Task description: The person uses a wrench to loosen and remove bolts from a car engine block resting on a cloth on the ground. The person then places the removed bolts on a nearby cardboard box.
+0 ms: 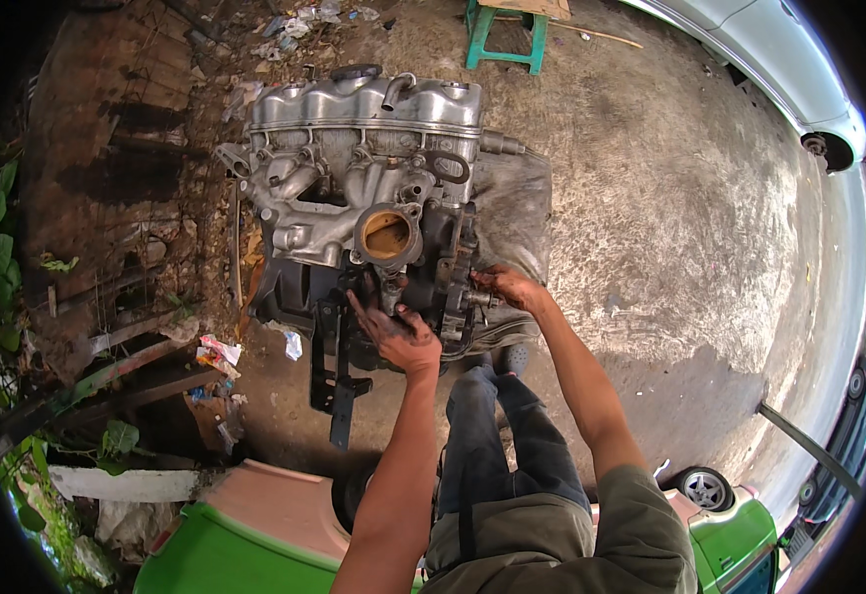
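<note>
A greasy car engine [363, 114] stands in front of me, with a silver ribbed cover on top. Its intake manifold [319, 223] faces me and ends in a round opening [387, 236] with a brownish inside. Below that opening, my left hand [403, 335] reaches in against the dark block, palm turned up, its fingers blackened and spread apart. At the block's right end, my right hand [512, 287] has its fingers drawn together beside a short metal shaft [479, 298]. Whatever those fingertips grip is too small to tell. A black metal bracket [330, 366] juts toward me left of my left hand.
Under the engine's right side lies a dark sheet [517, 213]. A green stool [505, 40] stands beyond it. Rusty boards and scrap [121, 198] fill the left. A green and pink car [245, 535] is behind me, and a pale car [769, 49] is far right.
</note>
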`<state>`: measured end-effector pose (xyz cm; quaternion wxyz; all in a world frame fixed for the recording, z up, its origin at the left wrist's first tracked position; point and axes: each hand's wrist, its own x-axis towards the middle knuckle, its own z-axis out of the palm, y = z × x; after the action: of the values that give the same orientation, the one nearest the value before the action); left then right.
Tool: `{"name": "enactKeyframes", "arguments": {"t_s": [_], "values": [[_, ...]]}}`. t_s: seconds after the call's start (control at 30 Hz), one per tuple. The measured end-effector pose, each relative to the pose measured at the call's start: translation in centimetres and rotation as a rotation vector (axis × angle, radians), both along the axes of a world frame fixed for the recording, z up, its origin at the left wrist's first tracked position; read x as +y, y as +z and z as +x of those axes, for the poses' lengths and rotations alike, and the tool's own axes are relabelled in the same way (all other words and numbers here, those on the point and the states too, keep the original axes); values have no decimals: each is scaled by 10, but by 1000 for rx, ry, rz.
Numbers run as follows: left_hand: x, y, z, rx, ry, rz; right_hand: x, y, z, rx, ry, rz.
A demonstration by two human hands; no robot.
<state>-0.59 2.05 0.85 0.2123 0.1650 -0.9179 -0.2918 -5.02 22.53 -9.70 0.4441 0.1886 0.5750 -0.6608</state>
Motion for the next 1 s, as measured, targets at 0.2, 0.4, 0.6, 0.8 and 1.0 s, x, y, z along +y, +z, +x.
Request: {"name": "enactKeyframes", "arguments": {"t_s": [0.2,0.4,0.6,0.8,1.0], "values": [[0,3,-2,8,-23,-24,10,-8,11,-15,-64,20],[0,2,-1,-2,-1,-15,3,-1,15,128,2,63],[-1,-1,-1,5,-6,-27,-1,15,4,81,114,134],[-3,-3,0,2,-8,-43,1,4,1,192,199,97],[-3,-2,0,1,-7,-42,-2,-33,-1,458,300,226]]}}
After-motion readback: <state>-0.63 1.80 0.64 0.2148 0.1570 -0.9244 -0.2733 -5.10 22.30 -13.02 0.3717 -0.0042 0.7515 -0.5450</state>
